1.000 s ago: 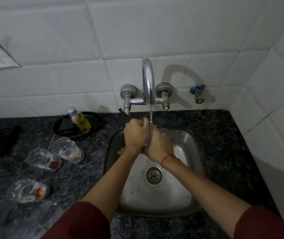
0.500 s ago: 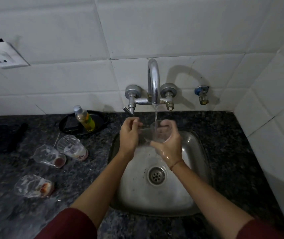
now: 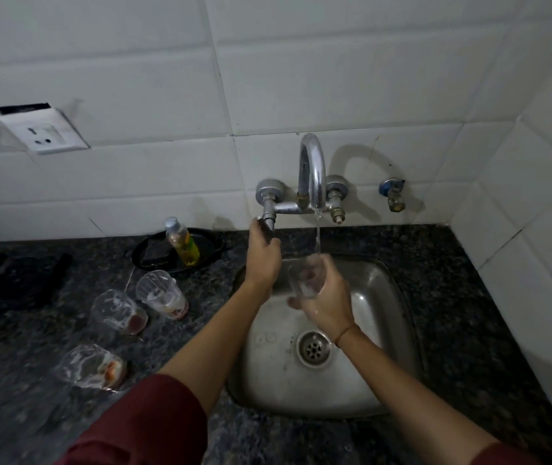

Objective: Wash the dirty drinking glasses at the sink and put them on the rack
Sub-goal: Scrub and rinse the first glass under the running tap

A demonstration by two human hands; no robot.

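My right hand (image 3: 330,303) grips a clear drinking glass (image 3: 306,276) upright over the steel sink (image 3: 385,330), under the thin stream of water from the tap (image 3: 313,172). My left hand (image 3: 262,256) reaches up to the tap's left lever (image 3: 267,226), its fingers curled round it. Three dirty glasses with reddish dregs stand on the dark counter left of the sink: one near the sink (image 3: 162,295), one beside it (image 3: 118,312), one nearer to me (image 3: 91,367).
A soap bottle (image 3: 182,241) lies in a black dish (image 3: 214,248) behind the dirty glasses. A dark object (image 3: 22,276) sits at the far left of the counter. A wall socket (image 3: 41,130) and a small blue valve (image 3: 392,193) are on the tiled wall.
Both hands were together under the water a second ago. My left hand has since let go and moved up to the tap lever, while my right hand keeps the glass under the stream.
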